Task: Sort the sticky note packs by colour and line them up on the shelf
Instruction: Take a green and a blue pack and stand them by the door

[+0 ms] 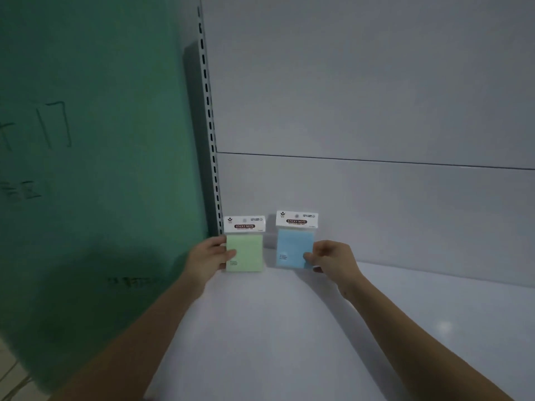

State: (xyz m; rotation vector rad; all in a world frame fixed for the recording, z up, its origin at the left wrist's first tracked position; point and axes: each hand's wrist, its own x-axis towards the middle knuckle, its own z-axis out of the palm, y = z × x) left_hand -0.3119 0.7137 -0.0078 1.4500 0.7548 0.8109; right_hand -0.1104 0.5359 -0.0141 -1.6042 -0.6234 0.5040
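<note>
A green sticky note pack (246, 253) with a white header card stands upright at the back left of the white shelf (289, 328). My left hand (207, 257) holds it by its left edge, thumb on the front. A blue sticky note pack (293, 250) with the same kind of header stands upright just to its right, a small gap between them. My right hand (331, 259) pinches the blue pack at its lower right corner. Both packs are close to the grey back panel (376, 212).
A slotted metal upright (212, 157) runs along the shelf's left end. Left of it is a green side panel (95, 169) with faint writing. The shelf surface stretches to the right and toward me.
</note>
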